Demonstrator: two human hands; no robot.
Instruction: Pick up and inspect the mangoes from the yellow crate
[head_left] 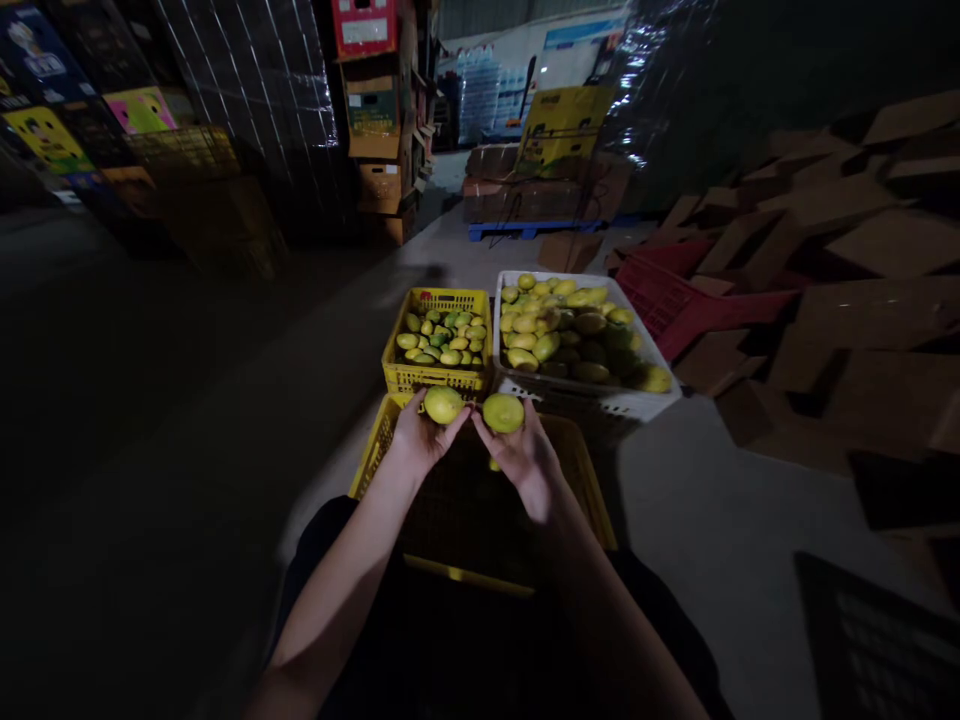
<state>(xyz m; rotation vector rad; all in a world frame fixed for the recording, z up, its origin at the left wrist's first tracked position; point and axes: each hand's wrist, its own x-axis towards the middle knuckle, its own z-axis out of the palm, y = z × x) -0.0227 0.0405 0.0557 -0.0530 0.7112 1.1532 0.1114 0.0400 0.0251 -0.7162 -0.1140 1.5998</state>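
Over the near yellow crate (367, 450), my left hand (420, 436) is closed around a yellow-green mango (443, 404). Close beside it, my right hand (525, 452) grips a second mango (503, 412), greener in tone. The thumbs almost meet between the two fruits. Beneath my forearms the crate's inside is mostly in shadow, so its contents are hard to make out. Just beyond stand a small yellow crate (437, 380) of green and yellow mangoes and, to its right, a white crate (630, 400) heaped with larger yellow ones.
A red crate (675, 310) and a pile of cardboard boxes (862, 310) lie to the right. Farther back are a blue pallet (525, 230) with cartons, a stack of boxes (375, 120) and wrapped goods. My knees flank the near crate.
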